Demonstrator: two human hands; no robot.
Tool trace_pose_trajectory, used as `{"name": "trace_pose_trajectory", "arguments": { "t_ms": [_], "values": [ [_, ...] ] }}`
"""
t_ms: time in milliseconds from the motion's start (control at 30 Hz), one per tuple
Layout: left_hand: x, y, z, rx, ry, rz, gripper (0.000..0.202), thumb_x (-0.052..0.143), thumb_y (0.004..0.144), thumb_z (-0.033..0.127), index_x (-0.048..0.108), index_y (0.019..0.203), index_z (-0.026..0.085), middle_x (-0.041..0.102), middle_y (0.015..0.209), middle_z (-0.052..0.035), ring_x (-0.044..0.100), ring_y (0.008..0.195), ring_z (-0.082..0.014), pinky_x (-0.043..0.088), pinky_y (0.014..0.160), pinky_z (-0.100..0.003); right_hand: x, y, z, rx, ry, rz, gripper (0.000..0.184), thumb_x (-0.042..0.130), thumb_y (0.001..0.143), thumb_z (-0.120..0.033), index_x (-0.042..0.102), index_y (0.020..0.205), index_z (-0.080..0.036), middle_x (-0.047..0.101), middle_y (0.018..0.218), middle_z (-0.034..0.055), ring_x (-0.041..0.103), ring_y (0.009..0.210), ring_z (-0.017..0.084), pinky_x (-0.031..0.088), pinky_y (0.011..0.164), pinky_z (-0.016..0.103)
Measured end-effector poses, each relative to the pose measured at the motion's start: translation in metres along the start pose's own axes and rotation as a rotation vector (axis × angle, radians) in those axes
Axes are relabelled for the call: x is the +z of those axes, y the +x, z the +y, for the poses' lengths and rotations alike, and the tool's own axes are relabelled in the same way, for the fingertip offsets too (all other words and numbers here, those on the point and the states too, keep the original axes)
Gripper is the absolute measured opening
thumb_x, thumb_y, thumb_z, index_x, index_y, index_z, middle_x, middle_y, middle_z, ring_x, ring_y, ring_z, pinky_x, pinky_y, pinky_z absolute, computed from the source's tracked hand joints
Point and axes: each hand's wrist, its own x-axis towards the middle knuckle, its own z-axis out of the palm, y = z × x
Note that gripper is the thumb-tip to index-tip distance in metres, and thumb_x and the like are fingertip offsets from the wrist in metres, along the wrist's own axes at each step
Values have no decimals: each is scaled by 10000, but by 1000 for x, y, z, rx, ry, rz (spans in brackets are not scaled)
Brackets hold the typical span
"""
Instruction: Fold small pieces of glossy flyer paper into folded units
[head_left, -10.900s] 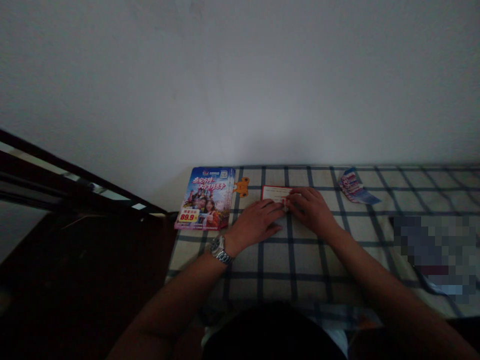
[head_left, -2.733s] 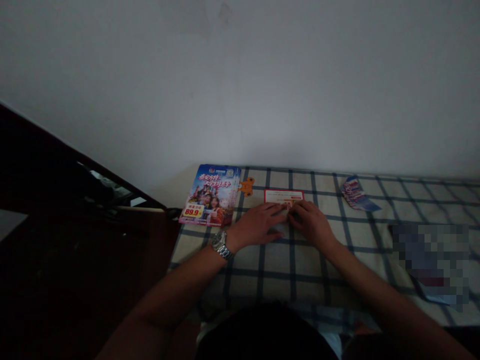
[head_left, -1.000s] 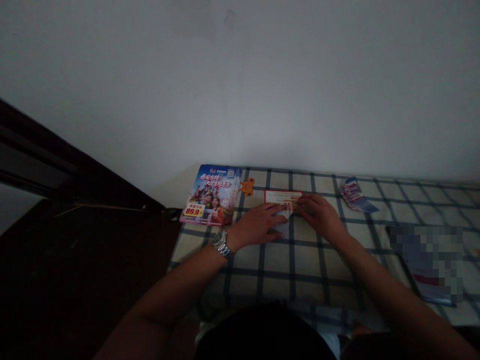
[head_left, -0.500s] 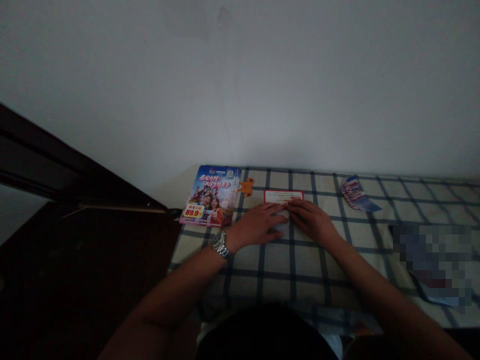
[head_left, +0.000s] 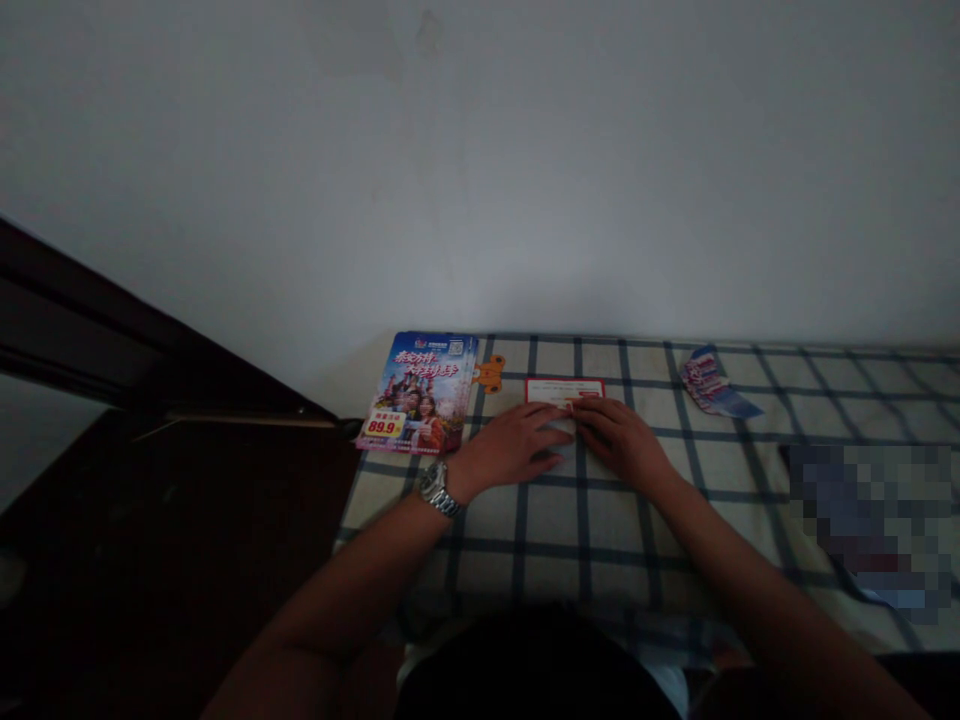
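Pressing left hand (head_left: 517,447) and right hand (head_left: 619,440), both spread flat and gripping nothing, on our red-bordered leaflet (head_left: 561,388) (looks thin, floppy; pinch an edge).

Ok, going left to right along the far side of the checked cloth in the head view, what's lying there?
colourful flyer → orange tag → red-bordered card → folded blue leaflet
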Motion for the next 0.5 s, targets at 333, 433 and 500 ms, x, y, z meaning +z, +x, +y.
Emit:
{"name": "trace_pose_trajectory", "arguments": {
  "t_ms": [333,433,500],
  "values": [
    [0,0,-7,56,40,28,341,602,1019,315,624,1350,234,591,1472,-97,525,1398,-250,453,1198,-449,5,0,4,-64,-24,50,294,594,1010,-213,688,1287,-245,729,1275,103,687,1183,282,582,1033,511],
    [-4,-3,-9,68,87,31,340,601,1021,293,613,1356,240,572,1490,-87,493,1430,-249,414,1233,-466,5,0,4,-64,-26,47,289,594,1009,-205,685,1282,-233,722,1286,110,680,1194,282,575,1041,510],
    [-6,-4,-10,72,109,31,334,607,1018,283,611,1350,253,571,1490,-80,485,1438,-246,400,1241,-485,6,0,5,-62,-24,42,291,596,1007,-201,684,1283,-233,717,1295,110,675,1203,283,569,1049,513]
  ]
}}
